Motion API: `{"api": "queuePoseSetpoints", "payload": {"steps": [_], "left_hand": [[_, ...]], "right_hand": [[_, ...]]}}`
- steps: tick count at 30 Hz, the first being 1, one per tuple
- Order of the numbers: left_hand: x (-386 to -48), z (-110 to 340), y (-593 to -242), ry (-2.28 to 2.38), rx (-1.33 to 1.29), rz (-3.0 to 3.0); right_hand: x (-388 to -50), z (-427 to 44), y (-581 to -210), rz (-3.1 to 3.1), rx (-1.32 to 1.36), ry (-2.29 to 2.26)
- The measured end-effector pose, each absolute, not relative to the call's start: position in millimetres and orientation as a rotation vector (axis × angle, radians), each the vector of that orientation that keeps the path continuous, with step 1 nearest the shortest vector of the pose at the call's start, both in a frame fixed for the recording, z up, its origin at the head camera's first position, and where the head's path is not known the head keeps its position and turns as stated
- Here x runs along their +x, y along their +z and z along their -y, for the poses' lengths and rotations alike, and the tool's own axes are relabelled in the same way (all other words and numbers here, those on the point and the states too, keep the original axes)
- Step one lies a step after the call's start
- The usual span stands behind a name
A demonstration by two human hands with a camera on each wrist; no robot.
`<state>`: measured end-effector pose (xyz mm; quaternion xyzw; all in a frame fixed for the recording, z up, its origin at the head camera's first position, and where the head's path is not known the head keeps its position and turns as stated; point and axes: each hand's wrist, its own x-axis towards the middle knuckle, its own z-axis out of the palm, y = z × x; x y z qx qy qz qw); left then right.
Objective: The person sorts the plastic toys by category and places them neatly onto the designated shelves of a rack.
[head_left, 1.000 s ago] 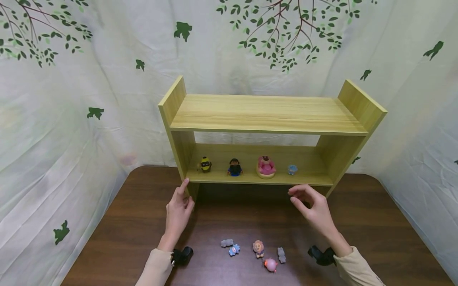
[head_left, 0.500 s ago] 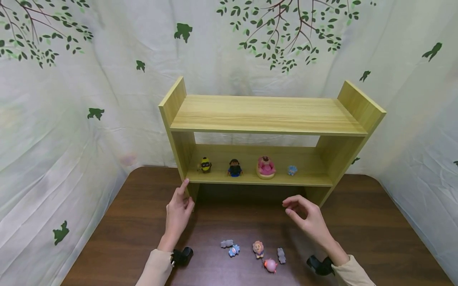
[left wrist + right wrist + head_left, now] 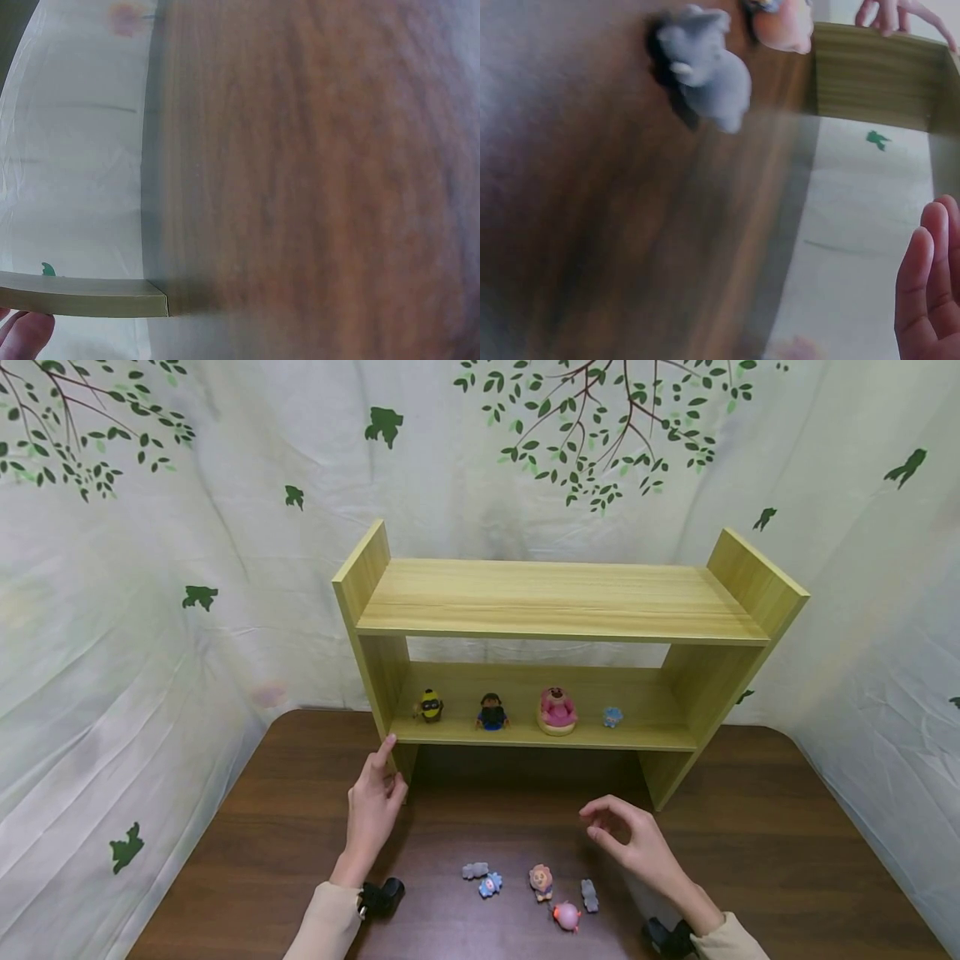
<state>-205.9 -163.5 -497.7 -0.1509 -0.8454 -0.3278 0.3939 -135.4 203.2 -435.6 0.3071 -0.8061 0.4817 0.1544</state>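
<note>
My left hand (image 3: 372, 802) touches the lower left front of the wooden shelf (image 3: 562, 597), its index finger extended to the shelf corner. In the left wrist view a fingertip (image 3: 28, 335) lies against the shelf's side panel (image 3: 90, 298). Over the table my right hand (image 3: 633, 843) hovers with fingers loosely curved and holds nothing. Nearest to it lies a grey animal figurine (image 3: 589, 896), with a lion-like figurine (image 3: 541, 882) and a pink round figurine (image 3: 566, 916) close by. Left of these lie a blue figurine (image 3: 491, 884) and another grey figurine (image 3: 475, 870).
On the middle shelf stand a yellow-and-black figurine (image 3: 430, 705), a dark-haired figurine (image 3: 492, 712), a pink bear figurine (image 3: 557, 711) and a small blue figurine (image 3: 612, 717). A white leaf-printed curtain (image 3: 247, 543) hangs behind the brown table (image 3: 247, 868).
The right hand has come down and left, away from the middle shelf's front edge toward the loose figurines. The left hand has stayed in place.
</note>
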Motion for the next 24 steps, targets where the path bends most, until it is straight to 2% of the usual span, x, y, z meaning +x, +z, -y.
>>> {"api": "queuePoseSetpoints", "payload": {"steps": [13,24], "left_hand": [[-205.0,162.9,-496.9,-0.841,-0.382,2.148],[-205.8,163.4,-497.6,-0.840,-0.385,2.143]], "right_hand": [[-141.8,-212.4,-488.7,2.353,0.974,1.409],[-138.1,-213.9,-501.5,2.387,1.078,1.449]]}}
